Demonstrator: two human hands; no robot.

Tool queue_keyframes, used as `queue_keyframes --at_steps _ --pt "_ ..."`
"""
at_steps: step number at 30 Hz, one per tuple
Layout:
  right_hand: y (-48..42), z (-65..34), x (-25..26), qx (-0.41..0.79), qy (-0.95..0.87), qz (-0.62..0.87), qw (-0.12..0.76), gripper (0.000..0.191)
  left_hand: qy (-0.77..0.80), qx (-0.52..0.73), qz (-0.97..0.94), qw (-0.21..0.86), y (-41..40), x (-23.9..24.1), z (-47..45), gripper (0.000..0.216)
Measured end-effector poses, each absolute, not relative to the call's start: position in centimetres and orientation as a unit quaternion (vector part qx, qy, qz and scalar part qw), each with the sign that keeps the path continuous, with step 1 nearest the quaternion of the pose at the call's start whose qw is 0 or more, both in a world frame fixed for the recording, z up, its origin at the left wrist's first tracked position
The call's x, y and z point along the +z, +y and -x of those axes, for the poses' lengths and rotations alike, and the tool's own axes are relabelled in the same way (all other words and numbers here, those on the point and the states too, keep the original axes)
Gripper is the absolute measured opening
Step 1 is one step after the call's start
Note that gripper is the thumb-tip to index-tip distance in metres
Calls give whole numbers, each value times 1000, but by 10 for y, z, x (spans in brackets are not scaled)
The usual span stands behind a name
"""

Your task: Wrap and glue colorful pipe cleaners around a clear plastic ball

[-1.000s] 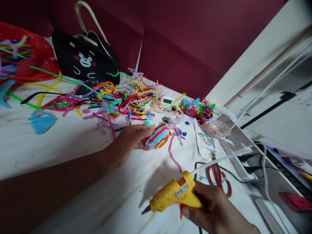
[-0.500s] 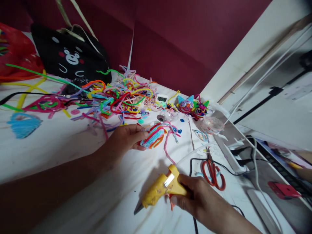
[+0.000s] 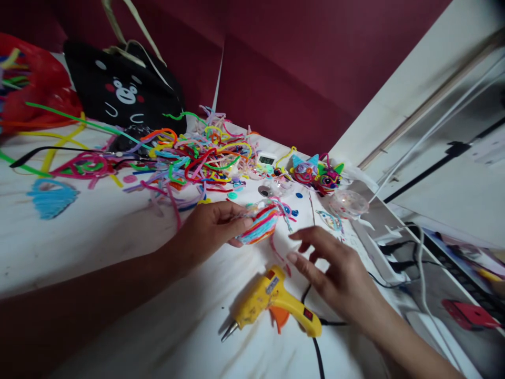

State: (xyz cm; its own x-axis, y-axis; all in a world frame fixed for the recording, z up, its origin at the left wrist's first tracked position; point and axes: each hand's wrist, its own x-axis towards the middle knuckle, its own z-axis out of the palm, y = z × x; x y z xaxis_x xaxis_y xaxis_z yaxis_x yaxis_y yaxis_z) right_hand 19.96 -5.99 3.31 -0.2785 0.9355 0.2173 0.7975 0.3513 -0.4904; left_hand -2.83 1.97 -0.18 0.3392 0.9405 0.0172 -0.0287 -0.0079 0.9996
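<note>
My left hand (image 3: 215,227) grips a small striped pipe-cleaner figure (image 3: 260,223) in pink, blue and orange, holding it just above the white table (image 3: 118,252). Loose pink strands hang from the figure's right side. My right hand (image 3: 335,266) hovers open with fingers spread, just right of the figure and above a yellow hot glue gun (image 3: 272,302). The glue gun lies on the table with its nozzle pointing down-left and its black cord running toward me.
A tangle of colourful pipe cleaners (image 3: 189,158) covers the table's far middle. Behind it sit a black bear-face bag (image 3: 126,97) and a red bag (image 3: 35,89). Two finished pipe-cleaner cat heads (image 3: 317,176), a small digital timer (image 3: 266,159) and a clear ball (image 3: 347,202) stand at the right.
My right hand has set the glue gun down on the table, let go of it and moved up toward the figure. The left hand lifted the figure slightly.
</note>
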Motion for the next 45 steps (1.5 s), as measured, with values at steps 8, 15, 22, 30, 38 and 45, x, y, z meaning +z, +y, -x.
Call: queue_keyframes --at_steps 8,15,22,30,38,45 --pt "-18 -183 42 204 -788 495 303 42 394 402 -650 511 13 -5 30 21" --pt "-13 -183 42 320 -743 496 315 36 402 390 -653 509 11 -4 29 20" --pt "-13 -178 44 363 -709 514 319 39 403 375 -676 489 7 1 28 17" --pt "-13 -172 47 348 -720 520 301 34 396 367 -696 474 8 -1 29 19" --pt "-15 -169 47 320 -736 531 272 23 385 380 -726 425 9 0 27 15" --pt "-16 -161 47 286 -745 542 264 20 392 381 -735 402 9 -2 30 15"
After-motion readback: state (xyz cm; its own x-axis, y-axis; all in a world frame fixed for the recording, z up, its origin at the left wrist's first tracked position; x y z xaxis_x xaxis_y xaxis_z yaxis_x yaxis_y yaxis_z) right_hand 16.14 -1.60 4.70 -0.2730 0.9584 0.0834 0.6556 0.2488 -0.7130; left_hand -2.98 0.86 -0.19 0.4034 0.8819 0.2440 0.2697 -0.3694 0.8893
